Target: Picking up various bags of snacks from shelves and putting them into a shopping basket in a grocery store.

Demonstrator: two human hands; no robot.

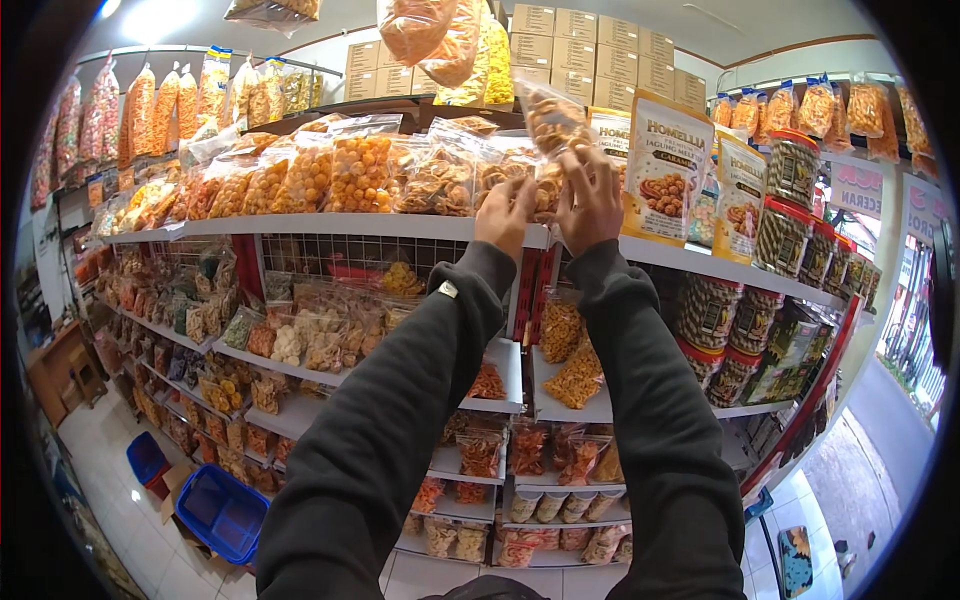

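Both my arms, in dark sleeves, reach up to the top shelf. My right hand (588, 195) is closed on a clear plastic bag of brown snack chips (552, 118), which tilts to the left above the shelf. My left hand (503, 215) is just beside it, its fingers bent against a clear snack bag (505, 168) in the front row; the fingertips are partly hidden among the plastic. Left of that hand stand more clear bags of round flat crackers (437, 180) and orange ball snacks (360, 172).
Gold popcorn pouches (668, 165) and red-lidded jars (783, 235) stand to the right. Cardboard cartons (575, 50) are stacked behind, and large snack bags (455, 45) hang overhead. A blue tub (222, 512) sits on the floor at lower left. Lower shelves (270, 362) hold many packets.
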